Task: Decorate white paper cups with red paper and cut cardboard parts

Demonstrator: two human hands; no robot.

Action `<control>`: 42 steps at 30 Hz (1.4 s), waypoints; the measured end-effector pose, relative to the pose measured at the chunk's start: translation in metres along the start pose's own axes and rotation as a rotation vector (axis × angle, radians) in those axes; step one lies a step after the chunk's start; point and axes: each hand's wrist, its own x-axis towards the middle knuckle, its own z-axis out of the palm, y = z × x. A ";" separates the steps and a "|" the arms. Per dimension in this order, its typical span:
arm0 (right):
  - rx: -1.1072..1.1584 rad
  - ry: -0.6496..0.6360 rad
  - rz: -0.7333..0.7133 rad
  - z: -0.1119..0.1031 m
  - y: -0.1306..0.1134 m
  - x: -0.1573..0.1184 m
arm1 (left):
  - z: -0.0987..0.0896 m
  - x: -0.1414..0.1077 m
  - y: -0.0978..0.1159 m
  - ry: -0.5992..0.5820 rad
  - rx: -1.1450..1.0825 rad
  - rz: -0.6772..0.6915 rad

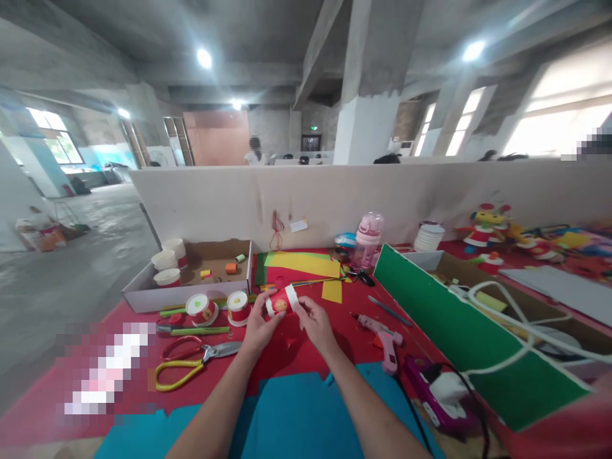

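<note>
And here's the red-and-white paper cup (pixel 283 301), held on its side right between both sets of fingers, red round the middle, white band at each end, a round gold emblem facing up. The left hand (pixel 261 324) has its fingers curled closed around one end; the right hand (pixel 315 324) pinches the other, thumb and fingers parted only by the cup.

Now, the fingers cover part of both ends, so the inside can't be seen. Well left of the left fingers, a pixelated patch (pixel 108 376) hides whatever lies beneath. Far right of the right fingers, the colourful toys (pixel 485 226) blur together, too muddled to count.

Count them up! Just left of the left fingers: 2 upturned red cups with white rims (pixel 238 308). Nearer the body, 1 pair of metal scissors with red and yellow handles (pixel 208 352). Right of the right fingers: 1 pink plastic glue gun (pixel 382 331), then 1 purple plastic power strip (pixel 437 401), its socket face partly hidden by a white plug (pixel 449 386).
</note>
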 end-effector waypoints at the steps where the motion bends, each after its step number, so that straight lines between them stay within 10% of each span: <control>1: -0.012 0.008 -0.005 0.000 0.001 0.000 | 0.000 -0.001 0.001 -0.007 -0.042 -0.024; 21: 0.032 -0.050 0.004 0.003 0.012 0.002 | 0.001 0.005 -0.005 0.103 -0.116 -0.080; 34: -0.578 0.053 -0.273 -0.002 0.010 -0.003 | 0.005 0.002 -0.006 0.113 -0.050 -0.117; 42: -0.199 0.076 -0.030 0.001 0.015 0.000 | 0.016 -0.005 -0.002 0.125 -0.212 -0.211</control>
